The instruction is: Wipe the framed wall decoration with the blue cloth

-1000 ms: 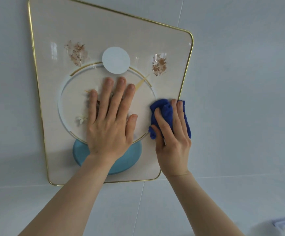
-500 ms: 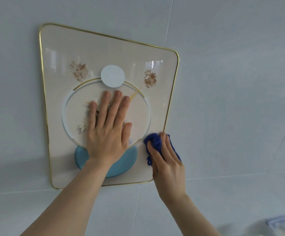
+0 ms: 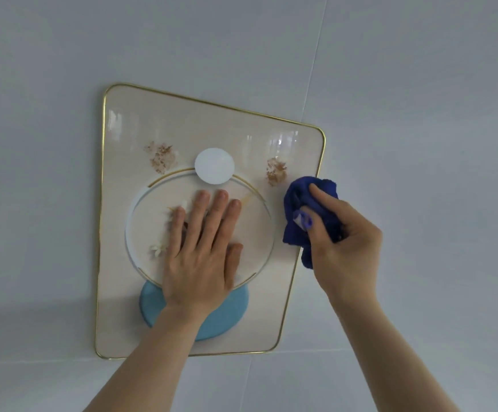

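The framed wall decoration (image 3: 129, 120) hangs on the wall, cream with a thin gold rim, a white disc, a large ring and a blue disc low down. My left hand (image 3: 203, 257) lies flat on the ring with fingers spread, pressing the picture against the wall. My right hand (image 3: 346, 248) grips the bunched dark blue cloth (image 3: 297, 230) at the picture's right edge, about mid-height. The cloth overlaps the gold rim there and hides part of it.
Pale grey wall tiles (image 3: 420, 114) surround the picture, with thin grout lines running up the right side and across below the frame. Two brownish flower patches sit in the picture's upper part.
My right hand has moved the cloth up the right edge from near the lower right corner. It now grips the cloth instead of pressing it flat. The left hand stays put.
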A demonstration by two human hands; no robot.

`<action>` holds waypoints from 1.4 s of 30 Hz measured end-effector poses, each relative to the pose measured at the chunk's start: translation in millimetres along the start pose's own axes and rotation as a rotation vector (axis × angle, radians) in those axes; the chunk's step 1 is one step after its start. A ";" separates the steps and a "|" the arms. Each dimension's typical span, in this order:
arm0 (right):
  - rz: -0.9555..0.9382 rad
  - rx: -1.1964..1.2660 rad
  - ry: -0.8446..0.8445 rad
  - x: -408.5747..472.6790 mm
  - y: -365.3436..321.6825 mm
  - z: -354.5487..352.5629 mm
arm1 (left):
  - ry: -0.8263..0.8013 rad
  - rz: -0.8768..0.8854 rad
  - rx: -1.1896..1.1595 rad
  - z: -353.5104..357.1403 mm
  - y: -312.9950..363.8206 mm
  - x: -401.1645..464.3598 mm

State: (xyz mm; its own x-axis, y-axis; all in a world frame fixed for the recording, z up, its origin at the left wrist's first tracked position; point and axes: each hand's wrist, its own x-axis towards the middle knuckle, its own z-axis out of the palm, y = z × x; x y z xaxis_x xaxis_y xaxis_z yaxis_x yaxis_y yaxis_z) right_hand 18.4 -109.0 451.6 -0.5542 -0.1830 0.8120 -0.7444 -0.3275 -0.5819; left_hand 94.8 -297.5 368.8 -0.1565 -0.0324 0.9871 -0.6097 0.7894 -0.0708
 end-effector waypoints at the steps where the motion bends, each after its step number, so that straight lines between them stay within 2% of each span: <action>1: -0.061 -0.021 0.005 9.2 -4.9 7.6 | -0.001 0.002 0.001 -0.1 -0.1 -0.2; 5: -0.325 -0.228 0.072 38.7 -9.7 36.9 | -0.002 0.009 0.009 -0.8 -0.7 -0.3; 9: -0.467 -0.456 0.043 45.6 9.4 58.9 | -0.008 0.003 0.005 -0.4 -0.2 1.0; 20: -0.656 -0.570 0.179 52.8 36.1 81.4 | -0.009 -0.006 -0.050 -2.9 0.5 0.7; 25: -0.776 -0.584 0.066 46.1 39.4 78.8 | 0.017 -0.021 -0.094 -4.3 1.7 1.3; 42: -0.737 -0.632 -0.002 17.2 55.9 58.3 | -0.015 -0.018 -0.010 -5.8 1.2 -0.1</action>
State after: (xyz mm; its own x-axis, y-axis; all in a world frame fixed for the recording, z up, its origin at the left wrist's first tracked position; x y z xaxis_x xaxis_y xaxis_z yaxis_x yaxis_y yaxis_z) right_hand -11.0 -184.5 435.6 0.1314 -0.1327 0.9824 -0.9678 0.1975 0.1561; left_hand 98.6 -293.0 369.4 -0.1573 -0.0560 0.9860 -0.6048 0.7947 -0.0514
